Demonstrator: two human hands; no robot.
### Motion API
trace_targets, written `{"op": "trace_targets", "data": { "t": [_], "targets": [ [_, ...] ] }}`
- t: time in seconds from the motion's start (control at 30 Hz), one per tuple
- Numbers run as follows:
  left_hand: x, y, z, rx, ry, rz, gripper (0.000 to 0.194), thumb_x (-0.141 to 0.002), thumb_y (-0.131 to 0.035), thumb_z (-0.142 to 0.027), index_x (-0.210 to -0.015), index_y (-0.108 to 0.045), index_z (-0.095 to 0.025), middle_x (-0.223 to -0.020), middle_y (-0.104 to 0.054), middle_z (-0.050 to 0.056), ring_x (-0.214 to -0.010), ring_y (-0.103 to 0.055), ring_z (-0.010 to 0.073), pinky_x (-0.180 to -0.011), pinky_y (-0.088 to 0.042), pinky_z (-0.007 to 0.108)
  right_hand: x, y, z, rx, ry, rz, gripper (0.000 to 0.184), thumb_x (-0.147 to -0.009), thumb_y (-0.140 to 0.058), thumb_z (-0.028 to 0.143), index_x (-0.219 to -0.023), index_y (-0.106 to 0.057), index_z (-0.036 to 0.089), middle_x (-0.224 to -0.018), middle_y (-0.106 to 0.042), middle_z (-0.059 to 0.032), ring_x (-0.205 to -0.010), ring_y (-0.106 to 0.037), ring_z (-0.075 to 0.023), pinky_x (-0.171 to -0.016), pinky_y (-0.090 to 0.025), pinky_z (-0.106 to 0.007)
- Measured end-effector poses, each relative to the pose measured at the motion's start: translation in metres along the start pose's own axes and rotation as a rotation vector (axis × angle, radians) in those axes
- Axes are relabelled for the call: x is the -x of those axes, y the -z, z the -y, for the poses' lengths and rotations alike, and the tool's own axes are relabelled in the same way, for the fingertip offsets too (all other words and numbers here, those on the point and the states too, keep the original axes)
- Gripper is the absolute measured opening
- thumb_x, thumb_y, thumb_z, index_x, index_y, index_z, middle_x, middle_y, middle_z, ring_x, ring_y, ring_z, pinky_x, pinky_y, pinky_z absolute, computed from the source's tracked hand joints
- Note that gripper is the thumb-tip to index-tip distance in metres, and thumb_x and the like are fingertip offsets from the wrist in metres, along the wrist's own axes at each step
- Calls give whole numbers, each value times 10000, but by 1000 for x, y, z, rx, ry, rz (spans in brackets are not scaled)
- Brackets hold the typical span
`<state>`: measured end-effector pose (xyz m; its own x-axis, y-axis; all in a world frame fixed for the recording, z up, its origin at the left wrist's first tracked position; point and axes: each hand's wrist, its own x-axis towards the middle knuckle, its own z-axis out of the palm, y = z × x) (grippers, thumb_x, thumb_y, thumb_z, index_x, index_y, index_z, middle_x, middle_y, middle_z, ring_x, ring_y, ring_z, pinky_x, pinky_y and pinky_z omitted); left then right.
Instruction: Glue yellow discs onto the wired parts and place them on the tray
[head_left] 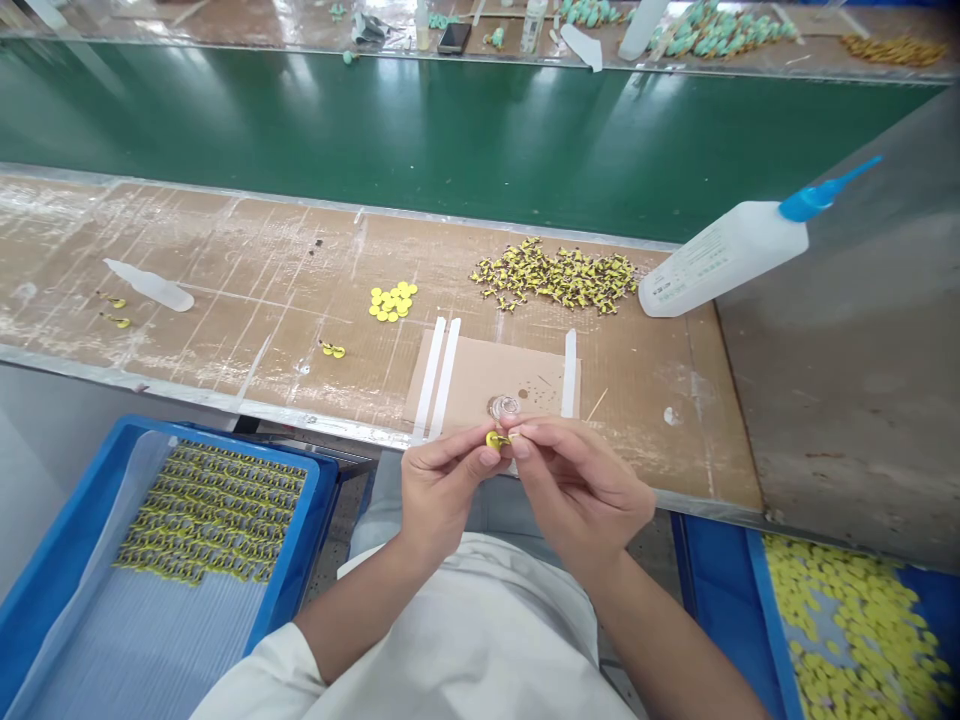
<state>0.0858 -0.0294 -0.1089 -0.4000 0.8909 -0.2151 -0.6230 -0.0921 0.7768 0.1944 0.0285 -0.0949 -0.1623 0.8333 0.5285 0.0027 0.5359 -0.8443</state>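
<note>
1. Both hands are up over the bench edge, working close together. The left hand (442,500) and the right hand (577,490) each pinch a small yellow piece (497,440) between thumb and fingertips, so neither hand is released. The grip looks light and precise, not a clenched fist.
2. Just beyond the fingers sits a clear glass dish (504,407) on a cardboard sheet (480,375). Dark specks dot the card nearby. My guess is the card is there to protect the scarred wooden bench top (225,250).
3. 3 white strips sit at the card's edges: 2 side by side on the left (437,378), 1 on the right (569,372). They seem to mark or pin down the work spot, though I can't tell what they're made of.
4. A heap of yellow-and-dark parts (555,275) lies past the card, beside a cluster of flat yellow discs (393,300).
5. A white plastic squeeze bottle with a blue nozzle (720,255) lies on its side at the right, within easy reach.
6. 2 blue trays flank the person's lap, likely for quick reach: one holds neat rows of yellow parts (322,480), the other loose discs (765,620).
</note>
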Motion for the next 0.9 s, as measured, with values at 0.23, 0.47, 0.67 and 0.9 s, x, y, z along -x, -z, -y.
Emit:
{"op": "trace_targets", "data": {
  "t": [0.23, 0.47, 0.67, 0.9],
  "targets": [
    [-1, 3, 0, -70, -137, 22, 216, -749, -809, -173, -947, -805, -258, -900, -765, 46, -850, -715, 169, -750, -627, 259, -5, 0, 4, 0, 33, 43, 344, -778, -707, -8, -1002, -741, 250, -925, -749, -38, -842, -734, -211, -742, -646, -364],
    [-1, 6, -1, -118, -199, 36, 239, -762, -792, -147, -967, -800, -269, -829, -738, 28, -801, -691, 138, -733, -610, 236, -8, 2, 3, -34, 34, 90, 336, -775, -715, -8, -993, -740, 247, -945, -753, -43, -840, -735, -211, -728, -647, -361],
    [-1, 5, -1, -110, -141, -3, 215, -756, -804, -189, -960, -802, -259, -861, -754, 44, -826, -709, 166, -723, -631, 261, -4, 1, -3, -15, -18, 93, 281, -783, -728, 43, -976, -748, 245, -953, -758, -49, -838, -736, -213, -723, -651, -356],
    [-2, 7, 2, -89, -94, -77, 180, -756, -809, -226, -932, -806, -264, -903, -776, 54, -818, -724, 183, -727, -639, 298, -12, -5, 1, 52, -51, 124, 203, -810, -720, 97, -932, -759, 254, -867, -762, -36, -773, -727, -192, -708, -630, -326]
  ]
}}
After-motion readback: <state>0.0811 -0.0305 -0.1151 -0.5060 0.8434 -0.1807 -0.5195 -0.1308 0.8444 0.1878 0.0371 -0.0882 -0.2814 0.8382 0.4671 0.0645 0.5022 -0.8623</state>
